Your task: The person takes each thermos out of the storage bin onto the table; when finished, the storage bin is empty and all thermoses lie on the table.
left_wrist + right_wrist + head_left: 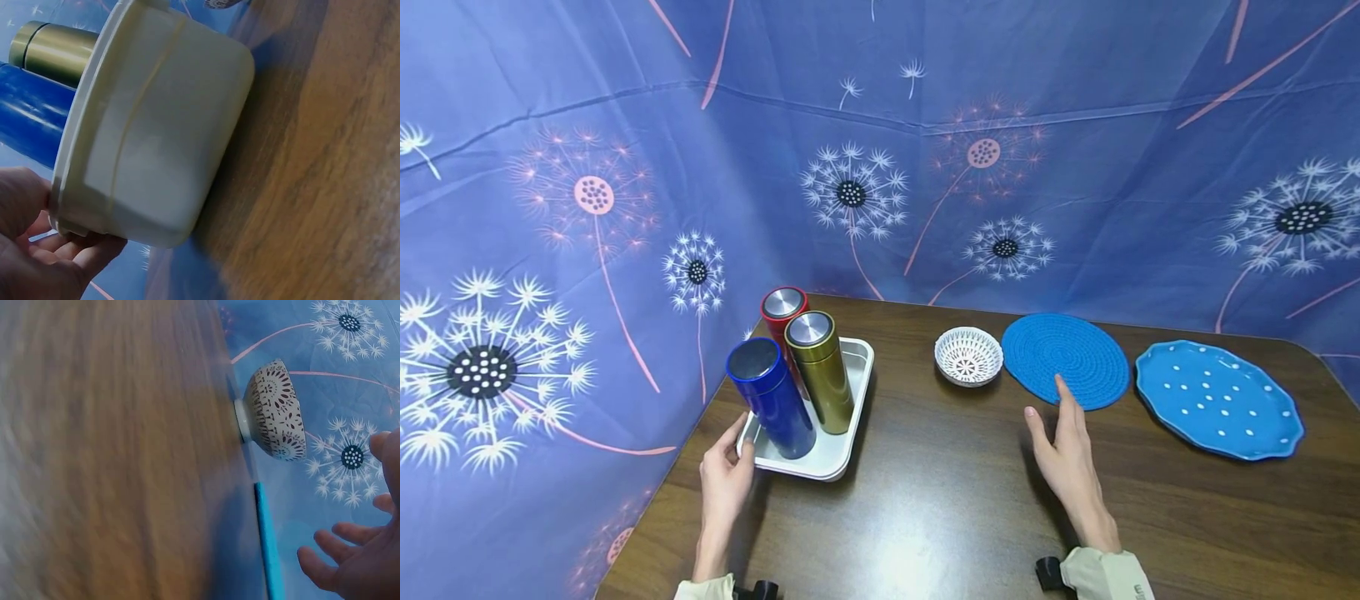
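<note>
A white tray stands at the table's left and carries three tall metal canisters: blue, gold and red. My left hand grips the tray's near left corner, thumb on the rim; the left wrist view shows the tray from outside with my fingers curled under its edge. My right hand hovers open above the table, fingertips over the near edge of a round blue woven mat. A small white patterned bowl sits left of the mat.
A blue dotted plate lies at the right of the dark wooden table. Blue dandelion-print cloth walls in the back and both sides.
</note>
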Motion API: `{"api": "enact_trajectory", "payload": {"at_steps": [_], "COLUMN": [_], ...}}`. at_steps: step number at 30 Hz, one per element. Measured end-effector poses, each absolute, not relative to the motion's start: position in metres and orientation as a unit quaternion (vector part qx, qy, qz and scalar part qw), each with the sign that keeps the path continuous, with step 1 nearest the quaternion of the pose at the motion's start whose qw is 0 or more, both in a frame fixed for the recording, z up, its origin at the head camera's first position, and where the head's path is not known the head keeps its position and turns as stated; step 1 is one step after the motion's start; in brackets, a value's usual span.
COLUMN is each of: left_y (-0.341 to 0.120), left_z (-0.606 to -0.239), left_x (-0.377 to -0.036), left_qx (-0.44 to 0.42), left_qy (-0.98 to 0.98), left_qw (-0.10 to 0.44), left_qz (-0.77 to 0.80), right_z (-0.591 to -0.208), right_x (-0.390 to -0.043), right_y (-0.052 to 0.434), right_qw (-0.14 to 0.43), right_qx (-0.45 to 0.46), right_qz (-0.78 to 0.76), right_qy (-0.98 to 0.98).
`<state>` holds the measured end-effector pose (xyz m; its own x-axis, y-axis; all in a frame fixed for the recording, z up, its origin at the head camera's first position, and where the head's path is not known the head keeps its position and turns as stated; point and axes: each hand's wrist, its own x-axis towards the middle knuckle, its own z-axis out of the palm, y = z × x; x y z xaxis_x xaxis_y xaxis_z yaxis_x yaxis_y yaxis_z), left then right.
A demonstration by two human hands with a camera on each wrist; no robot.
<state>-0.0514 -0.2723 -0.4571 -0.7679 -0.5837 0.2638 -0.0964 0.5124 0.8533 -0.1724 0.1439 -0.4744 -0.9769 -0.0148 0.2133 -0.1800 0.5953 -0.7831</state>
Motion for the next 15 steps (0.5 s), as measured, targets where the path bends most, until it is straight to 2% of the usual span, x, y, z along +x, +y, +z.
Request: {"api": "enact_trajectory", "payload": {"at_steps": [8, 15], "left_y": [-0.271, -0.269], "left_z": [-0.461, -0.462], "left_x": [-0.053, -0.056], "left_qx": [0.225, 0.238], "left_qy": [-0.830, -0.830], "left_qw": [0.303, 0.308], "left_qz": [-0.411, -0.400], "right_z": [-0.483, -0.485], "right_x": [-0.172, -0.173], "right_y": [0.134, 0.119], "right_qw": [0.062, 0.038], "right_qx": [0.063, 0.065], "right_qz": [0.494, 0.545], "right_qy": [-0.865, -0.835]}}
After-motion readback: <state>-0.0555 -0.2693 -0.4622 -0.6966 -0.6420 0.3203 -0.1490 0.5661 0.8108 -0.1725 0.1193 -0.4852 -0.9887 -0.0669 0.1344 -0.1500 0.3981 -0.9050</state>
